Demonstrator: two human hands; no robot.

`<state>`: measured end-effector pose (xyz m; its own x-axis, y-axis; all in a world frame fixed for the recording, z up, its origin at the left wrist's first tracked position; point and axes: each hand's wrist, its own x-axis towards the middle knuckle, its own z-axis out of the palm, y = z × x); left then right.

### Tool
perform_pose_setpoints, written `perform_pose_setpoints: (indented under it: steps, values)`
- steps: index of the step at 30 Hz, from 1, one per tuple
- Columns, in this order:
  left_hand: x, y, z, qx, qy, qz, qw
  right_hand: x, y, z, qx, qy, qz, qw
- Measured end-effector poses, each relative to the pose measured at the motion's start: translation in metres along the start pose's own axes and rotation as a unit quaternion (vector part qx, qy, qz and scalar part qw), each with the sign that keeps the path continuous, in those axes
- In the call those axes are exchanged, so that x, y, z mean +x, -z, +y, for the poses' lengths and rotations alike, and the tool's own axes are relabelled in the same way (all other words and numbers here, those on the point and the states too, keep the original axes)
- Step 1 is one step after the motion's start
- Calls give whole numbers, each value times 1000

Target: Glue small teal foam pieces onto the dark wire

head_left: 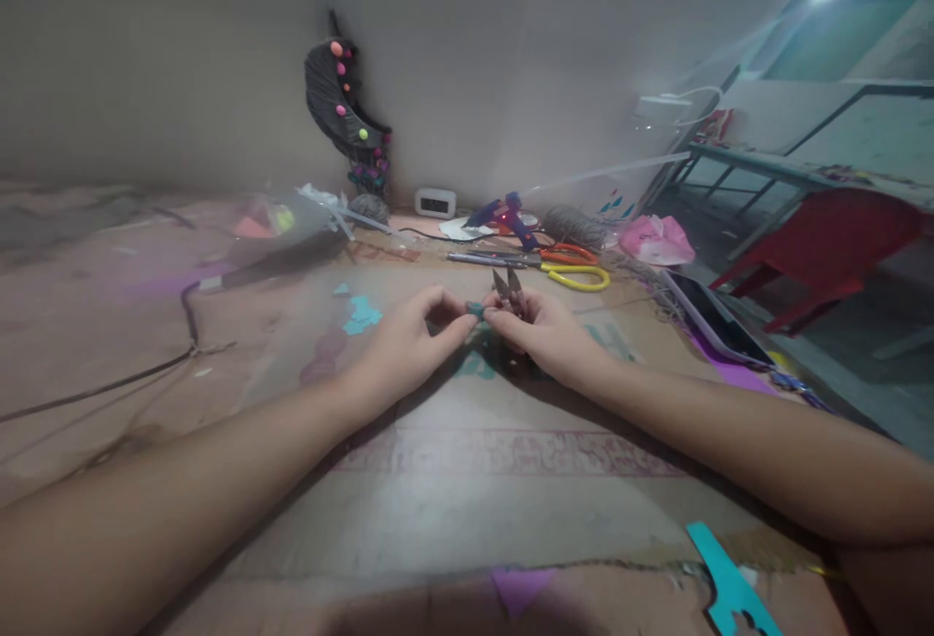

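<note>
My left hand (432, 327) pinches a small teal piece (476, 309) between thumb and fingertips. Thumb and index finger of my right hand (544, 330) meet the other side of that piece. Also tucked in the right hand is a pair of small metal scissors (509, 288), its blades pointing up and apart; the handles are hidden by the fingers. Both hands are above a cardboard sheet (467, 500). Several turquoise scraps (362, 315) lie to the left of my left hand.
Behind the hands lie scissors with orange and yellow handles (584, 276), a blue glue gun (503, 215), grey yarn (573, 226) and a small clock (436, 202). A phone (719, 317) rests at right. Cut turquoise sheet (730, 578) lies front right. A decorated dark crescent (332, 96) hangs on the wall.
</note>
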<state>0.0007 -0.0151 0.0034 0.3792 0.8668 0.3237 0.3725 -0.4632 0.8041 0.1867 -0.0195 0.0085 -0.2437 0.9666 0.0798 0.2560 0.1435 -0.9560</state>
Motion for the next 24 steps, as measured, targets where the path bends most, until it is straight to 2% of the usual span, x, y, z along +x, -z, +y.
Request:
perform_pose_setpoints:
  steps: [6,11,13,16,18,24]
  values:
    - [1,0,-1,-10,18,7,1000,2,1,2,11,15,-9,1000]
    - [6,0,-7,-71,60,13,996,4,2,4,43,24,-38,998]
    - [8,-1,-9,-97,65,10,993,4,3,5,69,42,-11,997]
    - [8,-1,-10,-106,69,12,992,4,5,5,77,76,78,991]
    - [8,0,-10,-104,68,11,992,4,6,5,62,84,117,988]
    - [8,0,-9,-106,71,8,992,3,7,1,-23,55,108,992]
